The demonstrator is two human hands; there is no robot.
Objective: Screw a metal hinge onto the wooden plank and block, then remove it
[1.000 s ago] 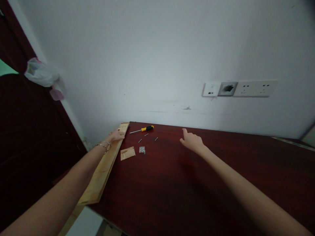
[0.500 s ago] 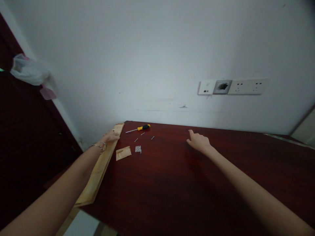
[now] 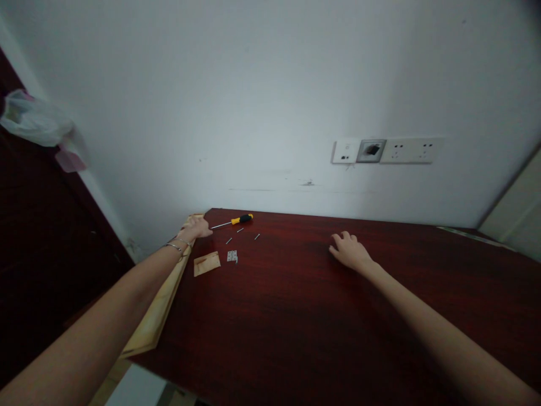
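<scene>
My left hand (image 3: 196, 228), with a bracelet at the wrist, is at the far end of a long pale wooden board (image 3: 163, 310) on the table's left side. Its fingers reach past the board's edge, close to the tip of a yellow-and-black screwdriver (image 3: 242, 219); whether they touch it I cannot tell. On the bare tabletop rests my right hand (image 3: 350, 251), palm down, fingers spread and holding nothing. Between the hands lie a small wooden piece (image 3: 207, 263), a metal hinge (image 3: 232, 256) and several screws (image 3: 257, 237).
The dark red table (image 3: 274, 327) meets a white wall (image 3: 253, 101) with a row of sockets (image 3: 382, 151). A plastic bag (image 3: 38, 121) hangs on the dark door at left. A thin strip (image 3: 473, 237) lies at the table's back right.
My left hand has moved from the board toward the screwdriver's tip. My right hand has shifted slightly right and its fingers have spread. The view has turned a little right.
</scene>
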